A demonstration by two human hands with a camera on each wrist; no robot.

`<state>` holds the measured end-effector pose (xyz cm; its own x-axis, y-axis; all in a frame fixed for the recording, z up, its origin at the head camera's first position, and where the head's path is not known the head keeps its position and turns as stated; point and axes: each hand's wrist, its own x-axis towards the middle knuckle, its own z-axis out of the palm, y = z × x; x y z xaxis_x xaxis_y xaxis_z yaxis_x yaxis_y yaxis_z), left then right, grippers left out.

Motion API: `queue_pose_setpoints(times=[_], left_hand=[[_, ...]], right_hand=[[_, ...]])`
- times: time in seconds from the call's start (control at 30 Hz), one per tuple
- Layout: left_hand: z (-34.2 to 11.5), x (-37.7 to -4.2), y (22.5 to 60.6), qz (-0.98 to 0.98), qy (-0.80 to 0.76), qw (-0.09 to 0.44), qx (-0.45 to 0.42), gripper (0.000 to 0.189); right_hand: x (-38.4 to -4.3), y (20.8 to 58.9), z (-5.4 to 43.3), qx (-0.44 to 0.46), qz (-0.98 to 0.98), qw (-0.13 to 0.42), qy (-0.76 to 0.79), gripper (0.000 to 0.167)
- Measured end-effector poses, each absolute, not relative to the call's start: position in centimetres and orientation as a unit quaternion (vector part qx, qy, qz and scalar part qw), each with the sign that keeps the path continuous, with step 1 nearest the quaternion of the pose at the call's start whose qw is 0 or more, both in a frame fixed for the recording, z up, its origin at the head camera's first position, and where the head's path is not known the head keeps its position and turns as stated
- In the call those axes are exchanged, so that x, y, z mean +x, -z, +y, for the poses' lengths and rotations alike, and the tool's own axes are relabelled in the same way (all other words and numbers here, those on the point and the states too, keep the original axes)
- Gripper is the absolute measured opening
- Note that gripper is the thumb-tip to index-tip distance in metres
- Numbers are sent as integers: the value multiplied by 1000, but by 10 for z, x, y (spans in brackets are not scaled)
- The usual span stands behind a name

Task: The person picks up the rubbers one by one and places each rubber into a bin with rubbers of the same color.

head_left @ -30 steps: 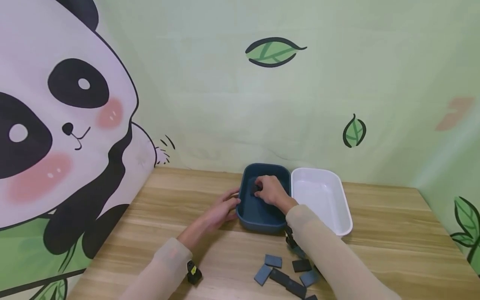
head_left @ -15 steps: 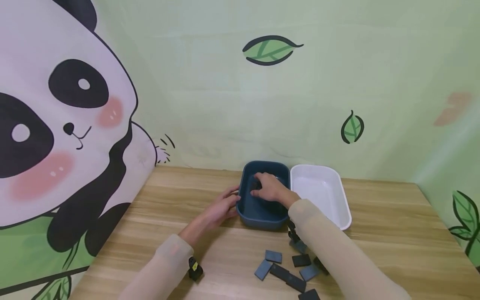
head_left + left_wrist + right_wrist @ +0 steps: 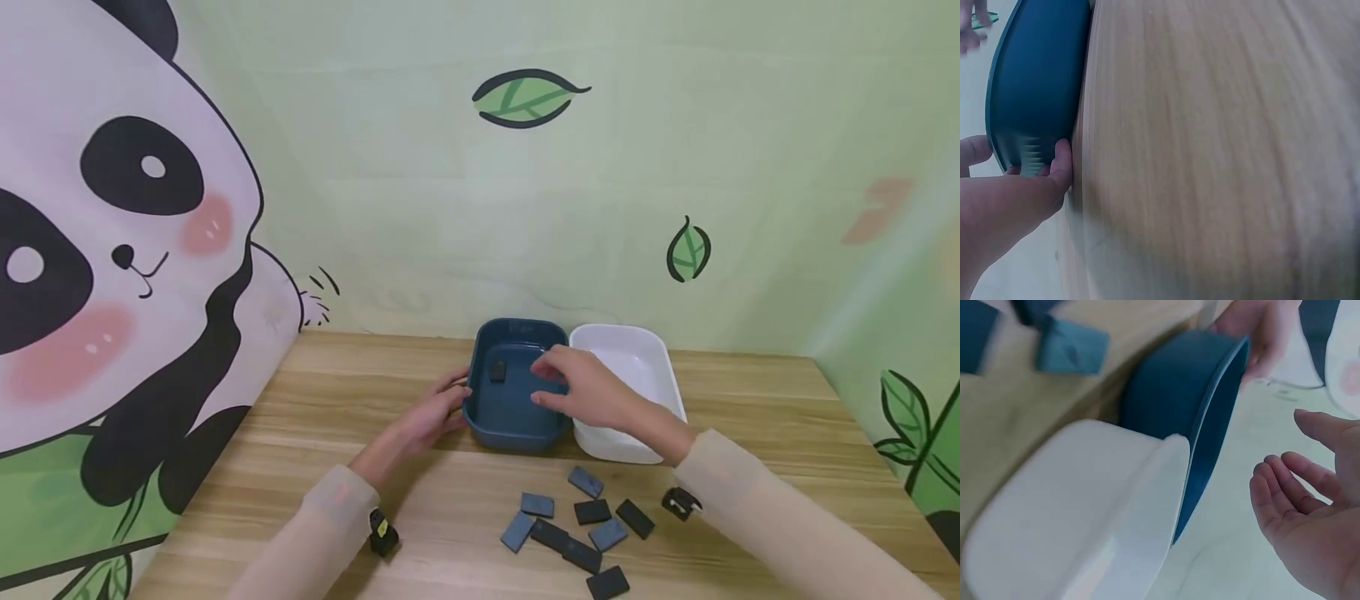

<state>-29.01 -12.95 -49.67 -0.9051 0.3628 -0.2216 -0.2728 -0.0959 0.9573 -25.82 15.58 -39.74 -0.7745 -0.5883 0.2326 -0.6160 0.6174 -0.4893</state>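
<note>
My right hand [image 3: 581,383] hovers over the right side of the dark blue bin [image 3: 517,433], fingers parted and nothing between them. A small black rectangular tile [image 3: 498,372] lies inside that bin, left of my fingertips. Against the bin's left wall rests my left hand [image 3: 435,414]. In the left wrist view, its fingertips [image 3: 1064,153] press the outer wall low down, with the thumb up by the rim. On the table in front of the bins lie several flat tiles, some black, such as this black tile [image 3: 608,582], some slate blue, such as this blue tile [image 3: 517,532].
A white bin [image 3: 622,446] stands right beside the blue one, partly under my right forearm. Behind both rises a pale green wall [image 3: 405,208] with a panda and leaves printed on it. The wooden table [image 3: 360,358] stretches to either side.
My right hand has let go of the black tile, leaving it in the blue bin, and moved right with its fingers spread. My left hand stays at the bin's wall.
</note>
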Motion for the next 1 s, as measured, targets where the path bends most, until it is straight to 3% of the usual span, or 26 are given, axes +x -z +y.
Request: queue_pose_setpoints(times=[0.23,0.47,0.57,0.73,1.0], left_hand=[[-131,-293,500,632,-741,221,51,59],[-132,-292,501,636,-738,219,48,56],[-133,-293,502,636,-738,220,46,56],[-134,-293,503,637,-737,220,44,56],[-134,-293,502,639,-736,218,52,56]], right_hand=[[-198,403,190,361,-876,34,-318,25],[-153,439,218,340,-888,24,-310,21],[-145,456,227,316,-903,9,-290,20],[-143,478,234,304,-914,36,-266,19],[-146,491,230,320,-913,43,-249,17]])
